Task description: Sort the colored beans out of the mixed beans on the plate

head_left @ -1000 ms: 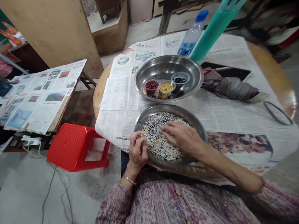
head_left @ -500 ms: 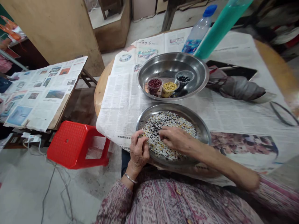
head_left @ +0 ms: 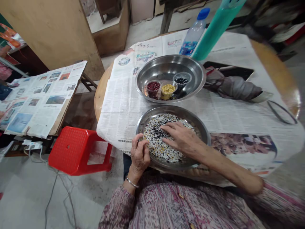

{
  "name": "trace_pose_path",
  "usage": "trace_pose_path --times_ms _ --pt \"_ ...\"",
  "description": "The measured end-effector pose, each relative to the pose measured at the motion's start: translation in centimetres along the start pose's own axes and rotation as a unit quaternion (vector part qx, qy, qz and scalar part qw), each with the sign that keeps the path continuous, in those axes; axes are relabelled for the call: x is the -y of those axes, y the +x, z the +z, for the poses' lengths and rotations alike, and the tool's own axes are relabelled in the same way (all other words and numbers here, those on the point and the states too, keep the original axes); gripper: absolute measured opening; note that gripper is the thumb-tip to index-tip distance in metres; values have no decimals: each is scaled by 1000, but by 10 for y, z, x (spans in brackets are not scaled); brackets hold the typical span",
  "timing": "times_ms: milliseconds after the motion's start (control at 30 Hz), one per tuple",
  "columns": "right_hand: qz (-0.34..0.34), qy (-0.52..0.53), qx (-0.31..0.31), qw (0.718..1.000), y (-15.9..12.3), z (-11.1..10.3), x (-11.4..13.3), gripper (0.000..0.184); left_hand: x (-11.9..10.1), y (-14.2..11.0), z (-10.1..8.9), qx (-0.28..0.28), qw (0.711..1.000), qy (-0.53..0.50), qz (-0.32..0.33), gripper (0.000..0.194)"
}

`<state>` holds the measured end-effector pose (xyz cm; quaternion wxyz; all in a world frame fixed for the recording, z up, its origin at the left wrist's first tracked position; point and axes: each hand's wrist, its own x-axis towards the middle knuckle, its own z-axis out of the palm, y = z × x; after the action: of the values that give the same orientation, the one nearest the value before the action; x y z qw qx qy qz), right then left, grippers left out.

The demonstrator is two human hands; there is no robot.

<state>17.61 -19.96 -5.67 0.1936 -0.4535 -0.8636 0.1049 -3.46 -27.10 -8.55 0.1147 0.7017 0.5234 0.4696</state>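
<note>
A shallow steel basin (head_left: 205, 136) stands close to my body. Spread across its bottom is a mix of white, black and yellow grains and beans (head_left: 164, 152). My left hand (head_left: 140, 153) grips the basin's left rim between thumb and fingers. Over the mix, my right hand (head_left: 181, 138) has its fingers spread, fingertips at a darker patch; nothing shows in them. Behind stands a second steel basin (head_left: 164, 65), with three small clear cups inside: one of dark red beans (head_left: 153, 86), one of yellow beans (head_left: 168, 88) and one of black beans (head_left: 182, 80).
Newspaper (head_left: 119, 111) covers the round wooden table. At the back stand a blue-capped bottle (head_left: 192, 36) and a tall teal container (head_left: 214, 33). A folded grey umbrella (head_left: 235, 87) lies to the right. A red stool (head_left: 71, 149) stands on the floor at left.
My right hand's fingers have spread from a closer, curled pose over the mix. My left hand stays on the rim. The whole view has shifted slightly.
</note>
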Motion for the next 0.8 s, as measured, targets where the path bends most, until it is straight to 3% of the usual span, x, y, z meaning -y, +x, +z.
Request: trace_pose_path --times_ms 133,333,600,800 --pt "8 36 45 998 13 14 14 38 0 1 0 0 1000 3 7 23" --pt "-1 108 90 990 27 20 19 33 0 1 1 -4 1000 -12 10 24" --pt "-3 25 161 987 48 14 30 19 1 2 1 -11 1000 -3 15 23" --pt "-33 95 124 987 27 11 35 18 0 2 1 -15 1000 5 16 22"
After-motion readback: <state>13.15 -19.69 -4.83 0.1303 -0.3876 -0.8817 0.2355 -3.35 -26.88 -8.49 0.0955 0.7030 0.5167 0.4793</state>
